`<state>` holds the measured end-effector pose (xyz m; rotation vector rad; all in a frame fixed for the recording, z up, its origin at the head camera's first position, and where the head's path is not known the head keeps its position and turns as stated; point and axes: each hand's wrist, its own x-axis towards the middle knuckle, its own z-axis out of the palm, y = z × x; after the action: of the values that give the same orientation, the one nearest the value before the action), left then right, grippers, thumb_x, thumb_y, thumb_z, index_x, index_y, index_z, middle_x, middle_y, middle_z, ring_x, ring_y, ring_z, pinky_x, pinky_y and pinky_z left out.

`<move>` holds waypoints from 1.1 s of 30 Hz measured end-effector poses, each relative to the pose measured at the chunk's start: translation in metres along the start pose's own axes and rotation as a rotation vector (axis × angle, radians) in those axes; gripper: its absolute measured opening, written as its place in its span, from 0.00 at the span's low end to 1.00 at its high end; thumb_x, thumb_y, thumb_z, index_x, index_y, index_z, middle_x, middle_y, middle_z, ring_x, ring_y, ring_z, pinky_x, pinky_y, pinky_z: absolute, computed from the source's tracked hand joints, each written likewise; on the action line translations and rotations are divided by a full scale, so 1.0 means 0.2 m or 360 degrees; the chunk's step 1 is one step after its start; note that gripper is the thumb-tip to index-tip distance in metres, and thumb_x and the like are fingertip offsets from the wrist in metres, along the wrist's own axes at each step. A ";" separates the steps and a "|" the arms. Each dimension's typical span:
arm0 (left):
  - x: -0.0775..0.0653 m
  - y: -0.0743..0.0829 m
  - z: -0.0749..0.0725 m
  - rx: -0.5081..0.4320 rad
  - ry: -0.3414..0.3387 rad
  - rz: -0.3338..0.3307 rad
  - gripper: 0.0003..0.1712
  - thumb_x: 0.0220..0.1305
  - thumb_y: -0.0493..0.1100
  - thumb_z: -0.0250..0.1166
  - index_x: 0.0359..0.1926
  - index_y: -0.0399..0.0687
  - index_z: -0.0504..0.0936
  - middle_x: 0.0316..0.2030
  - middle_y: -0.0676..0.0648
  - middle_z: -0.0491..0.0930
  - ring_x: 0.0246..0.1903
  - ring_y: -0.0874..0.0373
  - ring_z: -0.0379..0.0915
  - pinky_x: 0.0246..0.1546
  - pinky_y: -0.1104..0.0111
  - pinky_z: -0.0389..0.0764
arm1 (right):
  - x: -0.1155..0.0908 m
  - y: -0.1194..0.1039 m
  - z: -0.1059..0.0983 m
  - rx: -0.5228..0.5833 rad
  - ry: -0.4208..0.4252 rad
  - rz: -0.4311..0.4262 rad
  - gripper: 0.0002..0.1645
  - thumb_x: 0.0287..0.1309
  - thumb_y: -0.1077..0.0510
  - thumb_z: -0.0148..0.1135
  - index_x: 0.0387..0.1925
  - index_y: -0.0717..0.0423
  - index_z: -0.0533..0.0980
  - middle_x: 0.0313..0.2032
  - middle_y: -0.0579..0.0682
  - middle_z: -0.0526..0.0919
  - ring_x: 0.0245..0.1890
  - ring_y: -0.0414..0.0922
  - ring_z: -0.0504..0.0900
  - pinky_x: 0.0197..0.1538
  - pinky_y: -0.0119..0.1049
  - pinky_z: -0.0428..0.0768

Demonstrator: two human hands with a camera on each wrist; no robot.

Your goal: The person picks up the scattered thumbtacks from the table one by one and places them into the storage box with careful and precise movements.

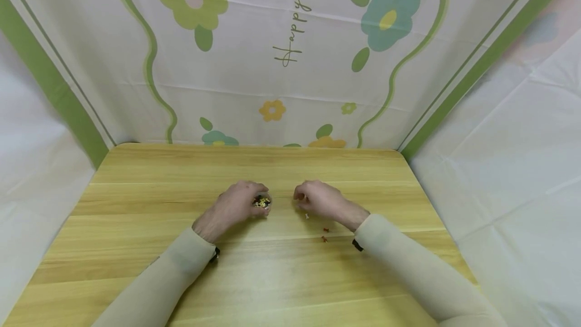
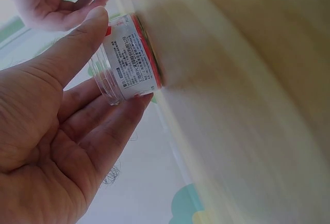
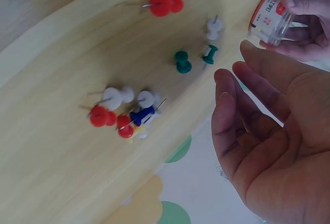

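My left hand (image 1: 236,205) holds a small clear jar (image 2: 129,59) between thumb and fingers. The jar has a white label and a red band at its base, and it stands on the table. From above, the head view shows many coloured push pins (image 1: 262,202) inside it. To its right, my right hand (image 1: 321,200) hovers low over the table with fingers loosely bent, and no pin shows between them. In the right wrist view, a green push pin (image 3: 210,54) and a white push pin (image 3: 214,28) lie closest to the fingertips.
More loose pins lie on the wooden table (image 1: 272,276): a red push pin (image 3: 160,4), another green push pin (image 3: 182,62), and a cluster including a blue push pin (image 3: 141,115). A flower-patterned cloth (image 1: 254,64) hangs behind the table's far edge.
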<state>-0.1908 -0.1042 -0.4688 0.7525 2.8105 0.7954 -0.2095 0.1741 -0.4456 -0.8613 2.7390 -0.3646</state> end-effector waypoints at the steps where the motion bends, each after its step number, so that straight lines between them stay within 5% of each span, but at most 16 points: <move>1: 0.00 0.00 0.00 0.0000 0.0001 0.0000 0.25 0.71 0.47 0.87 0.64 0.45 0.93 0.59 0.44 0.96 0.62 0.43 0.92 0.68 0.45 0.92 | 0.00 0.00 0.00 -0.0002 -0.0007 0.0011 0.10 0.77 0.61 0.80 0.55 0.57 0.92 0.53 0.53 0.97 0.53 0.49 0.95 0.57 0.48 0.96; 11: 0.01 0.00 0.00 -0.0014 -0.0003 0.0034 0.19 0.71 0.46 0.87 0.58 0.48 0.94 0.55 0.47 0.97 0.60 0.45 0.93 0.67 0.46 0.93 | -0.03 0.04 0.02 -0.0066 -0.0026 0.0049 0.09 0.75 0.59 0.83 0.52 0.55 0.93 0.49 0.50 0.97 0.46 0.44 0.94 0.49 0.44 0.95; 17: 0.00 0.00 0.00 -0.0016 0.0004 0.0037 0.18 0.71 0.46 0.87 0.57 0.48 0.94 0.55 0.47 0.97 0.59 0.45 0.93 0.67 0.46 0.92 | -0.01 0.13 0.08 -0.0122 0.0017 -0.0047 0.05 0.77 0.56 0.82 0.46 0.52 0.91 0.46 0.48 0.94 0.43 0.43 0.90 0.48 0.45 0.93; 33: 0.00 0.01 0.00 -0.0018 0.0006 0.0016 0.22 0.70 0.46 0.88 0.60 0.46 0.93 0.57 0.45 0.97 0.62 0.43 0.93 0.69 0.46 0.92 | -0.03 0.03 0.06 -0.0201 0.0063 0.0018 0.03 0.77 0.57 0.81 0.47 0.49 0.92 0.47 0.46 0.93 0.45 0.43 0.91 0.49 0.42 0.93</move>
<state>-0.1897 -0.1031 -0.4687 0.7644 2.8050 0.8144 -0.2054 0.1809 -0.4573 -0.8777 2.8278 -0.2104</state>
